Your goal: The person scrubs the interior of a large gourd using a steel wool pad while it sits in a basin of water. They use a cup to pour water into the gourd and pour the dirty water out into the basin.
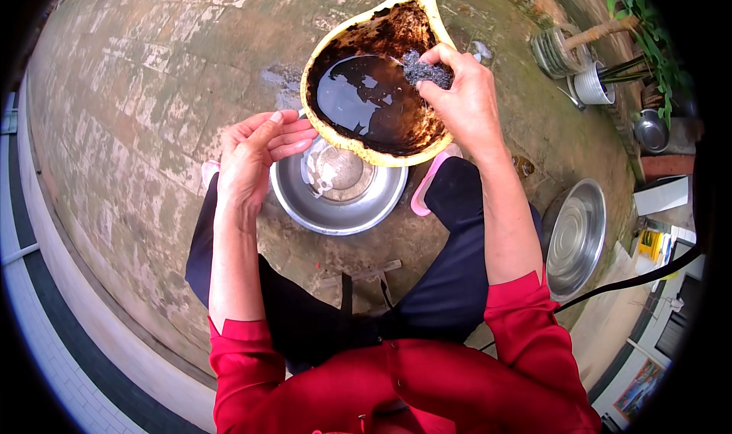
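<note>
A yellow gourd-shaped bowl with a pointed far end is tilted over the far side of a metal basin. Its inside is coated dark brown and blackish, and dark, shiny liquid pools in it. Thumb and fingers of my right hand pinch a grey steel wool scrubber against the bowl's right inner wall. My left hand is by the bowl's left rim, palm turned up and fingers stretched out, the fingertips at the rim. Whether they bear any weight cannot be told. Clear water shows in the basin.
The basin stands on worn paving between my feet, which wear pink footwear. Another metal basin leans at my right. Potted plants and a small metal pot stand farther right. A black cable runs across the lower right.
</note>
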The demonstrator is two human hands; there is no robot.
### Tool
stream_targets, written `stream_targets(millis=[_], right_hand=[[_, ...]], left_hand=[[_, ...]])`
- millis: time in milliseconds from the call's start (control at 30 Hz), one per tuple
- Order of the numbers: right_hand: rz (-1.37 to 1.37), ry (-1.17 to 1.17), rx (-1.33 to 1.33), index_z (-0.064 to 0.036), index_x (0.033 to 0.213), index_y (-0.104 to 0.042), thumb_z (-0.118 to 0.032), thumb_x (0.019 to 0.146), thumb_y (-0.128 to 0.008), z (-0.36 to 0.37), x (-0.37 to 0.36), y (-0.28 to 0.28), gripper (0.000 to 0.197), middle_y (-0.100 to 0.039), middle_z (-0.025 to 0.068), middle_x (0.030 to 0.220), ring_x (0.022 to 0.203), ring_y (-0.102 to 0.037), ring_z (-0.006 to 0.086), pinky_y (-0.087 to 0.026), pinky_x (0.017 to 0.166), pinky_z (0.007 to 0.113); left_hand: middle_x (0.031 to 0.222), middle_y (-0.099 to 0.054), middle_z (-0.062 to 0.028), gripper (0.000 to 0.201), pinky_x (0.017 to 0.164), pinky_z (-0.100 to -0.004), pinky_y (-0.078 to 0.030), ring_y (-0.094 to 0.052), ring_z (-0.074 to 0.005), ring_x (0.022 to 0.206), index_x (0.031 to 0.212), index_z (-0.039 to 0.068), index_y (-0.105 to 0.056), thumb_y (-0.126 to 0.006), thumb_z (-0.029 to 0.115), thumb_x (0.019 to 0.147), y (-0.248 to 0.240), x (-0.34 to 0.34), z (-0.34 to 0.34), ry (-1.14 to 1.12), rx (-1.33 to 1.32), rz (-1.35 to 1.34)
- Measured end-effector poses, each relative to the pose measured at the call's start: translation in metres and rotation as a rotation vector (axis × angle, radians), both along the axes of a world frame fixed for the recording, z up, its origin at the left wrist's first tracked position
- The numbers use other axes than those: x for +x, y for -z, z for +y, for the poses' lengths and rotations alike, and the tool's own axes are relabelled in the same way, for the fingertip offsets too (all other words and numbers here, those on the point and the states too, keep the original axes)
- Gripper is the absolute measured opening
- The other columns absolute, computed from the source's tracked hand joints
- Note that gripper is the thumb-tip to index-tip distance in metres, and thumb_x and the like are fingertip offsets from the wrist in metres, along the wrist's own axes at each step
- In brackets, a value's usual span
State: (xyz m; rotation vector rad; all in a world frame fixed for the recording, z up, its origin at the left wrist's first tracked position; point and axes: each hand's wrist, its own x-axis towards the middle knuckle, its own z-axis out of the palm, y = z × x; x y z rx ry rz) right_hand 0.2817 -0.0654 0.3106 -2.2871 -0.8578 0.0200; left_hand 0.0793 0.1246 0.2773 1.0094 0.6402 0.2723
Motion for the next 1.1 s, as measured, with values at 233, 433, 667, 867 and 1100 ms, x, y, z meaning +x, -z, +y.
stream_targets(millis=[233, 433, 667, 867, 1100], right_hand=[[0.010, 0.006, -0.018, -0.0135, 0.093, -0.066, -0.014, 0.066, -0.069, 0.002, 0.000, 0.001, 0.028, -0.054, 0.0129, 0.073, 0.067, -0.058, 0.0272, -0.047, 0.068, 0.039], [0.037, -0.002, -0.005, -0.0132, 0.093, -0.066, -0.014, 0.065, -0.069, 0.002, 0.000, 0.002, 0.028, -0.054, 0.0130, 0.073, 0.067, -0.057, 0.0275, -0.046, 0.067, 0.039], [0.064, -0.005, 0.021, -0.0122, 0.092, -0.065, -0.013, 0.064, -0.070, 0.003, -0.002, -0.002, 0.028, -0.053, 0.0110, 0.073, 0.067, -0.056, 0.0259, -0.046, 0.066, 0.038], [0.063, -0.032, 0.028, -0.0129, 0.091, -0.065, -0.012, 0.064, -0.070, 0.002, -0.003, -0.002, 0.028, -0.052, 0.0102, 0.072, 0.067, -0.056, 0.0255, -0.045, 0.064, 0.038], [0.077, -0.083, 0.054, -0.0132, 0.091, -0.065, -0.012, 0.063, -0.069, 0.000, -0.005, -0.003, 0.029, -0.051, 0.0104, 0.071, 0.065, -0.055, 0.0263, -0.043, 0.062, 0.039]], left_hand=[[0.088, -0.068, -0.0208, 0.017, 0.068, -0.0278, -0.057, -0.069, -0.0250, 0.073, 0.096, -0.006, -0.063, -0.061, 0.009, 0.088, -0.004, -0.007, 0.004, 0.012, 0.048, 0.028], [0.081, -0.069, -0.0150, 0.015, 0.082, -0.0304, -0.049, -0.067, -0.0209, 0.079, 0.095, -0.004, -0.066, -0.065, 0.005, 0.083, 0.012, -0.009, 0.012, -0.041, 0.396, 0.150], [0.118, -0.061, -0.0177, 0.057, 0.103, -0.0396, -0.036, -0.063, -0.0224, 0.100, 0.130, -0.008, -0.044, -0.054, 0.034, 0.094, 0.015, 0.003, 0.005, 0.000, 0.475, 0.241], [0.114, -0.061, -0.0178, 0.057, 0.086, -0.0343, -0.050, -0.064, -0.0244, 0.097, 0.124, -0.008, -0.050, -0.050, 0.042, 0.096, 0.015, 0.010, 0.000, -0.023, 0.304, 0.147], [0.104, -0.064, -0.0139, 0.053, 0.076, -0.0319, -0.051, -0.063, -0.0194, 0.084, 0.113, -0.005, -0.055, -0.045, 0.044, 0.097, 0.009, 0.013, -0.005, 0.015, 0.168, 0.128]])
